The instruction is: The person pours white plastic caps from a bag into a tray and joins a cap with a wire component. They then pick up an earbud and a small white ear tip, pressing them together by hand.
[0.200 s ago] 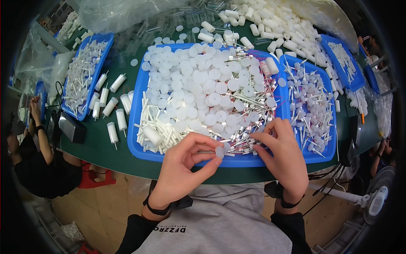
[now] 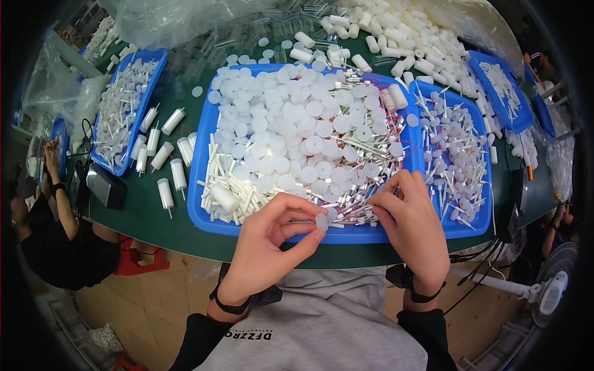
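- Our left hand (image 2: 272, 235) is just in front of the large blue plastic tray (image 2: 209, 226), its thumb and index fingers pinching a pale translucent round plastic disc (image 2: 321, 222) over the tray's front edge. A second disc shows right beside it; whether that one is also held, we cannot tell.
- We seem to grip the disc by its rim so that its flat faces stay uncovered, towards our other hand.
- Our right hand (image 2: 421, 229) reaches in at the tray's front right, its thumb and index fingers narrow and close together at the thin silvery metal pins (image 2: 382, 167). We cannot tell whether they hold one.
- The heap of translucent discs (image 2: 278, 123) fills the tray's middle and back, with short white rods (image 2: 250, 198) at its front left and the pins along its right; this sorting probably keeps each kind within easy reach.
- Right of the tray, a smaller blue plastic tray (image 2: 464, 232) bears disc-and-stick pieces (image 2: 461, 161), apparently kept apart from the loose parts.
- Against the earlier frame, our right thumb and index fingers have drawn slightly closer together; our left pinch looks unchanged, as do the heaps.
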Motion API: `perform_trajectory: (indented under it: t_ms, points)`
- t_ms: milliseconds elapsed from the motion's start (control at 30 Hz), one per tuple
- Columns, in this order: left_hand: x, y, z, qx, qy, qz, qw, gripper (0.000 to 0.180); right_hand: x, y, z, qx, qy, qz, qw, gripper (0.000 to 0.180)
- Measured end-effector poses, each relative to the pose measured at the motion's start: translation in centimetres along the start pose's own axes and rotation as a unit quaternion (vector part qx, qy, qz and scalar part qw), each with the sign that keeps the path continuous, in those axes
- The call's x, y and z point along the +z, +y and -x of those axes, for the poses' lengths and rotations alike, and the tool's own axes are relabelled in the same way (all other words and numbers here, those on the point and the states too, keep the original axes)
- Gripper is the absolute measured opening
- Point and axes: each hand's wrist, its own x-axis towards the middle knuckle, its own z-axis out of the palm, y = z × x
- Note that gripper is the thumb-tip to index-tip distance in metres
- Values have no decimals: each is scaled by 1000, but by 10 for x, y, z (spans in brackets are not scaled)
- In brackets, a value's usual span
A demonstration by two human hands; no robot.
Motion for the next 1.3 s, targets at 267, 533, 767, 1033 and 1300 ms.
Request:
perform_trajectory:
  t_ms: [267,533,767,1033,1300]
  points:
    - [-2,-1,0,12,-11,13,1000,27,-5,2,-1,-25,-2,-56,998,11]
    - [-5,1,2,27,-46,54,997,29,-1,4,3,1,14,-190,982,15]
    - [-3,0,0,92,-46,-6,995,29,-1,9,12,5,163,-301,939,15]
    - [1,-1,-5,111,-63,-10,992,35,2,-4,28,23,180,-536,824,12]
    - [5,3,-2,78,-78,-22,994,37,11,-5,28,-62,154,-584,795,13]
